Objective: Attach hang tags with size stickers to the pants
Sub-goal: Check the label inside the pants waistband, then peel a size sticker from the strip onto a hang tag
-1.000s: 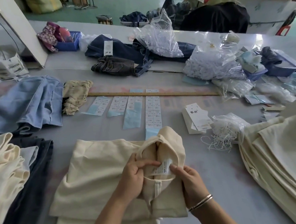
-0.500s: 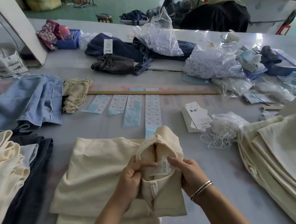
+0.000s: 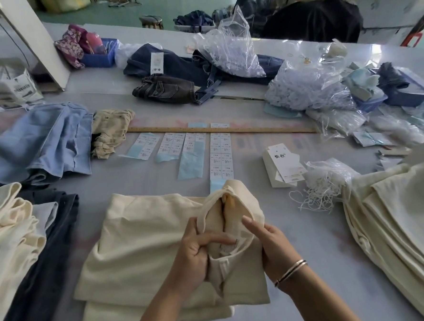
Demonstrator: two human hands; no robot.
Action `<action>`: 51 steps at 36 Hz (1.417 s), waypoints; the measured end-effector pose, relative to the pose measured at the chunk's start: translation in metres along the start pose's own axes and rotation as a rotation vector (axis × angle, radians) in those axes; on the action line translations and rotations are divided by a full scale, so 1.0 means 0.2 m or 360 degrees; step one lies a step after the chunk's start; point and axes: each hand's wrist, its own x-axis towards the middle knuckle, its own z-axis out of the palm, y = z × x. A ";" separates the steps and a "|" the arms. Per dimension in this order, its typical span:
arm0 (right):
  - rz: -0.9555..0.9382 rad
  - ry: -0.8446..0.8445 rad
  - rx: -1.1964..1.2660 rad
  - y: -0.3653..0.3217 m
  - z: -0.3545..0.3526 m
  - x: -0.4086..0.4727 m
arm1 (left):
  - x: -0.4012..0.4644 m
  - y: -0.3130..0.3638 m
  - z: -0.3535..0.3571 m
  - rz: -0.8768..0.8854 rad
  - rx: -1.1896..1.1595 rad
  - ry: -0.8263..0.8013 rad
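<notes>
Both hands are on the opened waistband of the cream pants (image 3: 146,241) lying folded on the grey table (image 3: 311,266). The left hand (image 3: 197,255) grips the near edge of the waistband, its forefinger laid across onto the small white sewn-in label (image 3: 227,246) inside. The right hand (image 3: 270,243) clasps the waistband's right rim, its fingers pointing up along it. The pants' long side runs left from the hands, waist toward the right.

What comes next lies away from them. The hang tags (image 3: 284,164) sit up and to the right, nearer the right hand, just beside the bag of white strings (image 3: 327,178). The size sticker sheets (image 3: 221,157) lie straight ahead, beyond the waistband, under the wooden ruler (image 3: 254,131).
</notes>
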 end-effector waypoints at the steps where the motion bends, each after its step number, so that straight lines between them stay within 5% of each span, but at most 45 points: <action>1: -0.0023 -0.0038 -0.0047 0.00 -0.01 -0.01 | 0.00 0.00 0.01 -0.0011 0.0007 0.0014; 15: -0.0114 -0.0159 0.0038 -0.01 -0.06 0.02 | 0.01 -0.09 -0.02 -0.0192 -0.0391 0.0226; 21: -0.0159 -0.0174 0.0033 0.00 -0.07 0.01 | -0.01 -0.05 -0.06 0.0006 -0.0354 -0.0107; 28: -0.0152 -0.0005 0.0063 0.00 -0.11 0.00 | 0.00 0.01 -0.03 0.0253 0.0137 -0.0432; 32: -0.0164 0.0006 0.0068 0.01 -0.15 0.01 | -0.01 0.00 0.01 0.0196 0.0108 -0.0427; 36: -0.0130 0.0076 0.0087 0.02 -0.27 0.04 | -0.01 0.00 0.05 -0.0146 -0.0194 -0.0460; 39: -0.0050 0.0223 0.0122 0.04 -0.44 0.07 | 0.01 -0.04 0.10 -0.0374 -0.0459 -0.0756; 42: 0.0047 0.0466 -0.0063 0.11 -0.68 0.12 | 0.03 -0.10 0.19 -0.0485 -0.0245 -0.0958; 46: 0.0191 0.0802 -0.0546 0.27 -0.95 0.16 | 0.09 -0.17 0.28 -0.0526 0.0178 -0.0809; 51: 0.0340 0.0843 -0.0847 0.28 -1.07 0.21 | 0.24 -0.37 0.27 -0.0528 0.1170 -0.0946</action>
